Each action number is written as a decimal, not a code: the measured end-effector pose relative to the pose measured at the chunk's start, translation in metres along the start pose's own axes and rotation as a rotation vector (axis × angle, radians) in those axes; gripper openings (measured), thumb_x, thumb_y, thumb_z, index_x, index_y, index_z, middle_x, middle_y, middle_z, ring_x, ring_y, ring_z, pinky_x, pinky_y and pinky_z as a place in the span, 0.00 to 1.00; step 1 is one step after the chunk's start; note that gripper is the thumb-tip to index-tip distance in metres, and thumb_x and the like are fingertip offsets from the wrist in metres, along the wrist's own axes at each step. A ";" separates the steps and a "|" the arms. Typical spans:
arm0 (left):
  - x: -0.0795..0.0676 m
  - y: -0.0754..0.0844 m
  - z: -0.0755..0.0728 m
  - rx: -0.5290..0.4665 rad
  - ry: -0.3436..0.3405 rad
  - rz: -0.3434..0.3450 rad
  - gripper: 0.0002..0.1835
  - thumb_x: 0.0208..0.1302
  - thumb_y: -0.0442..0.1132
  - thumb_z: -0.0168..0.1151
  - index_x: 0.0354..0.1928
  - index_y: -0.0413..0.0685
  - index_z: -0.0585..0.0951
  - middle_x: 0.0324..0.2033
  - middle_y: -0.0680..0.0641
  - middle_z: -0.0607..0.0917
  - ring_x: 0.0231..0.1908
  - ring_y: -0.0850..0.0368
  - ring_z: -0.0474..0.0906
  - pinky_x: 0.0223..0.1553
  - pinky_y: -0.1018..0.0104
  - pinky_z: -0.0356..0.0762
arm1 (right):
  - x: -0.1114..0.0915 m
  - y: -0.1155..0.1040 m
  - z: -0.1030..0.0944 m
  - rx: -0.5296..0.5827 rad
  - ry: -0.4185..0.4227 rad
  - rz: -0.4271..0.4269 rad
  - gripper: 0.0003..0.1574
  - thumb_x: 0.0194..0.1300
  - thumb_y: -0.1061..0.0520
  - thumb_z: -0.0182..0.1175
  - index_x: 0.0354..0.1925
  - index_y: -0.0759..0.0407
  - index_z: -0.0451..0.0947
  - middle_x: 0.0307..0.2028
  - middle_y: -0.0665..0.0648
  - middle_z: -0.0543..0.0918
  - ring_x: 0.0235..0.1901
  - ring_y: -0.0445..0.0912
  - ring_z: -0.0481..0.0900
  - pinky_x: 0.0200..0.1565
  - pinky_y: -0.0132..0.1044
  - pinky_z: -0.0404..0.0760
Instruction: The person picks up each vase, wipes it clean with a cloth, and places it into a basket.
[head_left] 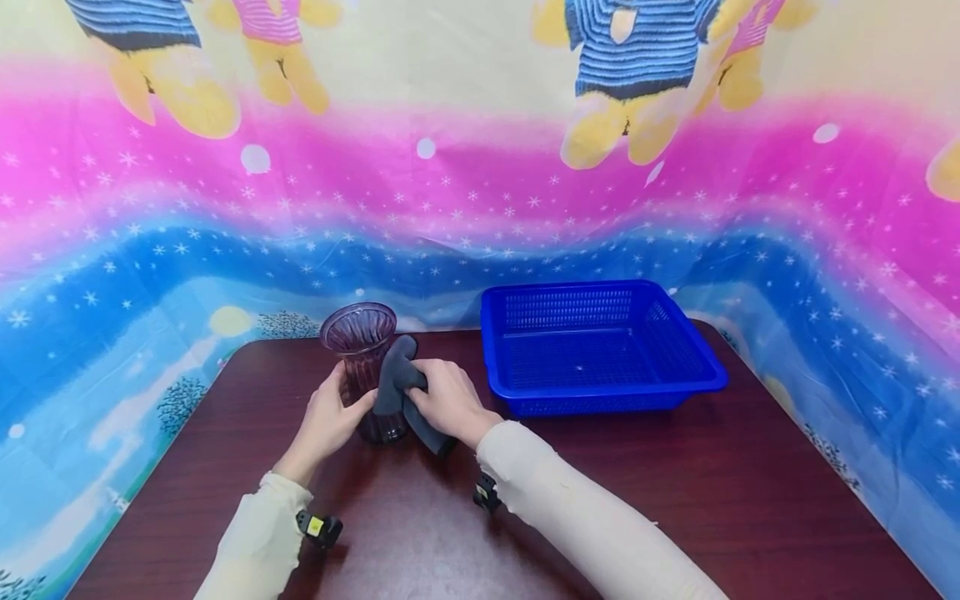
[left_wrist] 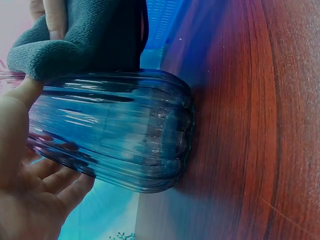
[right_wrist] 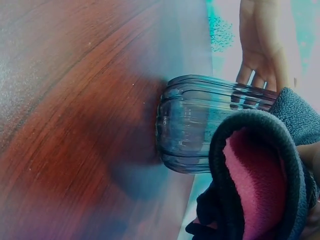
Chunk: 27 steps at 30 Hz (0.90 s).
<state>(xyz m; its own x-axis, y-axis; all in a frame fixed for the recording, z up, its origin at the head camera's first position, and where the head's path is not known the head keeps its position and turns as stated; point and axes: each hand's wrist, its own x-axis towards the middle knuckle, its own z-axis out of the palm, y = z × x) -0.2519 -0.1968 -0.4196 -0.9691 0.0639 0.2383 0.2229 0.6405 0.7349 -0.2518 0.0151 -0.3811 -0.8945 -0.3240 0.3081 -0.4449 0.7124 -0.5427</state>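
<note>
A ribbed, purple-tinted glass vase (head_left: pixel 362 371) with a flared rim stands upright on the table. My left hand (head_left: pixel 324 423) grips its left side, the thumb in front and the fingers (left_wrist: pixel 60 187) behind the glass. With my right hand (head_left: pixel 450 402) I hold a dark grey cloth (head_left: pixel 392 379) against the vase's right side. One end of the cloth hangs down beside the base. In the right wrist view, the folded cloth (right_wrist: pixel 295 117) shows a pink inner side and covers part of the vase (right_wrist: pixel 185 125). The right fingertips are partly hidden in the cloth.
A blue plastic basket (head_left: pixel 600 388) with perforated sides stands to the right of the vase, near the back of the dark red-brown wooden table (head_left: pixel 405 533). Behind the table hangs a printed curtain (head_left: pixel 465 192) with cartoon bears and snowflakes. Each wrist carries a small black camera.
</note>
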 end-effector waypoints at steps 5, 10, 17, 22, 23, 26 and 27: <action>0.000 0.000 0.000 -0.001 -0.007 0.000 0.40 0.70 0.45 0.64 0.75 0.34 0.59 0.65 0.27 0.75 0.66 0.34 0.74 0.64 0.41 0.75 | 0.001 -0.002 -0.002 0.006 0.000 0.003 0.12 0.68 0.54 0.65 0.49 0.48 0.85 0.38 0.48 0.89 0.33 0.40 0.81 0.36 0.32 0.79; 0.000 0.001 0.000 -0.008 -0.022 -0.009 0.40 0.71 0.43 0.62 0.76 0.33 0.56 0.67 0.27 0.72 0.68 0.34 0.72 0.64 0.42 0.74 | 0.003 -0.002 -0.003 0.015 0.011 -0.007 0.11 0.67 0.55 0.65 0.48 0.48 0.85 0.37 0.47 0.88 0.32 0.40 0.80 0.35 0.32 0.78; 0.000 0.000 0.001 -0.006 -0.017 -0.007 0.39 0.71 0.42 0.61 0.76 0.34 0.57 0.66 0.27 0.74 0.67 0.34 0.73 0.64 0.42 0.75 | 0.003 -0.004 -0.007 0.013 0.015 -0.020 0.12 0.68 0.55 0.65 0.49 0.48 0.85 0.36 0.47 0.88 0.32 0.41 0.80 0.36 0.32 0.78; 0.000 0.000 0.000 -0.002 -0.018 -0.012 0.39 0.71 0.41 0.61 0.76 0.33 0.56 0.67 0.26 0.73 0.67 0.34 0.72 0.64 0.42 0.74 | 0.005 -0.005 -0.007 -0.007 0.024 -0.041 0.12 0.68 0.55 0.65 0.49 0.47 0.85 0.37 0.46 0.89 0.33 0.40 0.81 0.37 0.32 0.79; 0.000 0.000 0.000 -0.001 -0.017 -0.011 0.39 0.71 0.40 0.61 0.76 0.33 0.56 0.67 0.26 0.73 0.67 0.33 0.72 0.64 0.42 0.74 | 0.005 -0.005 -0.007 -0.010 0.024 -0.044 0.12 0.68 0.54 0.65 0.50 0.47 0.85 0.37 0.47 0.89 0.34 0.40 0.81 0.37 0.33 0.79; 0.000 0.000 0.000 0.002 -0.013 -0.005 0.38 0.70 0.40 0.61 0.76 0.32 0.57 0.66 0.26 0.73 0.67 0.33 0.72 0.64 0.42 0.74 | 0.006 -0.005 -0.008 -0.011 0.022 -0.046 0.13 0.68 0.54 0.65 0.51 0.48 0.85 0.40 0.47 0.90 0.35 0.40 0.82 0.39 0.34 0.81; 0.000 0.000 0.000 0.002 -0.012 -0.003 0.38 0.70 0.40 0.61 0.75 0.32 0.57 0.66 0.26 0.73 0.67 0.33 0.73 0.64 0.42 0.74 | 0.006 -0.006 -0.008 -0.010 0.020 -0.045 0.13 0.69 0.54 0.64 0.51 0.49 0.85 0.40 0.48 0.90 0.36 0.41 0.83 0.40 0.34 0.81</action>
<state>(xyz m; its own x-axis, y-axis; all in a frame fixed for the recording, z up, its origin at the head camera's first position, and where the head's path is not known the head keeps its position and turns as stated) -0.2521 -0.1962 -0.4194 -0.9709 0.0709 0.2287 0.2199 0.6422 0.7344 -0.2541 0.0143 -0.3701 -0.8726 -0.3431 0.3476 -0.4839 0.7037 -0.5202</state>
